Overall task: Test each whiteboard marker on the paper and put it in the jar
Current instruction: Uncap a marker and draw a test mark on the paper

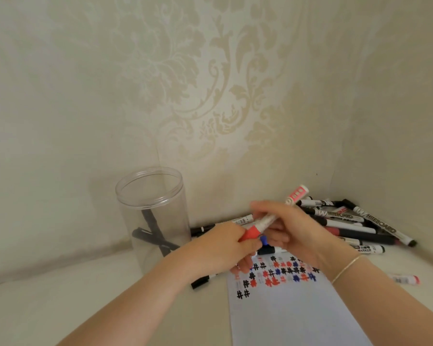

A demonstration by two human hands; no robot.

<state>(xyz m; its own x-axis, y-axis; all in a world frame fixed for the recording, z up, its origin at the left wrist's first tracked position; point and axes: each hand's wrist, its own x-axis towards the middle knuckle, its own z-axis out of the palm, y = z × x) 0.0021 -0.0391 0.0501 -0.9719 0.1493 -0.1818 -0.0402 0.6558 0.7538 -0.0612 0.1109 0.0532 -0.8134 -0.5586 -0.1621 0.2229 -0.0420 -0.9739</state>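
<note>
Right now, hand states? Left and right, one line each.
Left hand: closed, gripping the red cap of the red marker.
Right hand: closed, holding the same marker's barrel.

I see the red-capped marker (pixel 265 222) tilted above the paper (pixel 298 315), its cap end low-left and its pink tail up-right. The paper lies flat, its far end filled with black, red and blue hash marks. The clear jar (pixel 151 216) stands upright at left, two black markers (pixel 153 233) crossed inside. More markers (pixel 355 224) lie heaped at right.
</note>
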